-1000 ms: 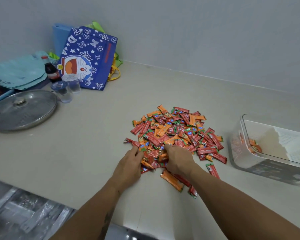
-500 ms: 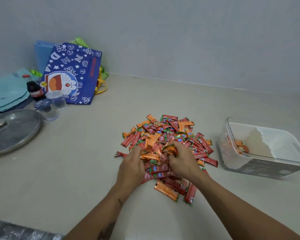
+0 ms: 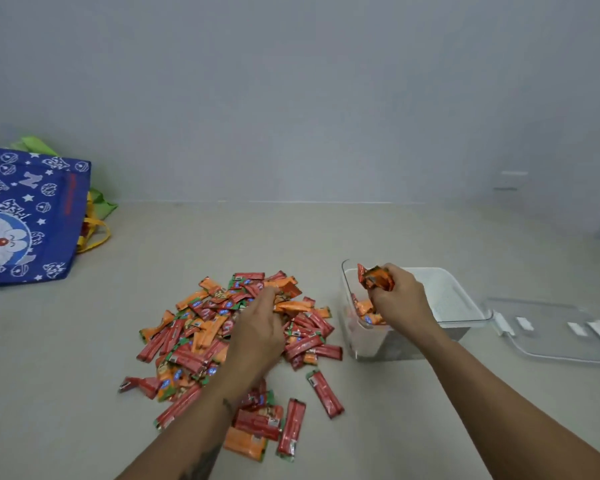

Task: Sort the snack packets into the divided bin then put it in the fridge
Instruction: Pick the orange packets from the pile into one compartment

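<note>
Right hand (image 3: 397, 299) has left the pile (image 3: 236, 341) and now sits over the divided bin (image 3: 465, 318), fist closed on orange packets (image 3: 376, 278). Left hand (image 3: 260, 327) stays on the pile, fingers curled among packets; grip unclear. Most packets remain unsorted on the surface (image 3: 84, 341).

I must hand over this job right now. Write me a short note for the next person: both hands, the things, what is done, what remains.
Right hand: closed on a bunch of orange packets, above the clear plastic divided bin.
Left hand: on the pile of red and orange snack packets on the counter.
Done: some orange packets lie in the bin's left compartment.
Left: sort most of the pile, fit the clear lid lying right of the bin, move it to the fridge.
</note>
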Demonstrator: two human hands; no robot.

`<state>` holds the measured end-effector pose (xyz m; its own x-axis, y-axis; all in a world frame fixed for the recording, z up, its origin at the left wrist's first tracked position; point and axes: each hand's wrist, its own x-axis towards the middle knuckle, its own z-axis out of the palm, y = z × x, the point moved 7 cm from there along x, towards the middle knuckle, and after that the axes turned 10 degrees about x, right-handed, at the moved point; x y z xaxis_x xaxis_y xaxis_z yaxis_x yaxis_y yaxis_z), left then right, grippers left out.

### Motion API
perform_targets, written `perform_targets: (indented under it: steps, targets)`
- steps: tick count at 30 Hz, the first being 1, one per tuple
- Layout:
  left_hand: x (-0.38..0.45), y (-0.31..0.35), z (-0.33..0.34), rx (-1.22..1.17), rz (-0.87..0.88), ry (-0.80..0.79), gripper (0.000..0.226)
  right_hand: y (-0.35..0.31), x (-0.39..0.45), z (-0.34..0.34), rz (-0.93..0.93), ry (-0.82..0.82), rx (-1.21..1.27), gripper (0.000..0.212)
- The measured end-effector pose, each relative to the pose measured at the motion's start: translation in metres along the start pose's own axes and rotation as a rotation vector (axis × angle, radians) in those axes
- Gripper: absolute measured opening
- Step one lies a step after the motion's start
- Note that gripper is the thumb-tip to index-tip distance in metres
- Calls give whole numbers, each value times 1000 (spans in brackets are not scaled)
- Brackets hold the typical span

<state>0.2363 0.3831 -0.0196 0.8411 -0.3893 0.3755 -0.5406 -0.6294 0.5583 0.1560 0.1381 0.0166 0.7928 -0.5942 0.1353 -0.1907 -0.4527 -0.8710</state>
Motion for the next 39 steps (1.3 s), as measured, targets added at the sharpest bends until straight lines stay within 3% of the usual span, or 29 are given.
perform_targets:
  steps: [9, 15, 22, 26, 31, 34, 39]
  targets:
    - [31, 78, 41, -51, 7, -54, 18, 49, 42, 10, 128, -276, -138, 14]
    - [40, 91, 59, -94, -113, -72, 21, 61, 39, 11, 87, -469, -177, 65]
    - [71, 102, 65, 11, -126, -91, 18, 55, -5, -14, -224, -579, -469, 39]
    - [96, 124, 91, 83, -71, -198, 17, 53, -16, -11, -439, -455, -685, 26]
    - [113, 147, 131, 203, 5, -365, 16, 58, -11, -6, -486, -390, -731, 21]
    - [115, 143, 144, 393, 38, -459, 32, 59, -10, -6, -519, -372, -727, 20]
    - [109, 135, 135, 406, 53, -405, 33, 65, -8, 0, -508, -399, -690, 21]
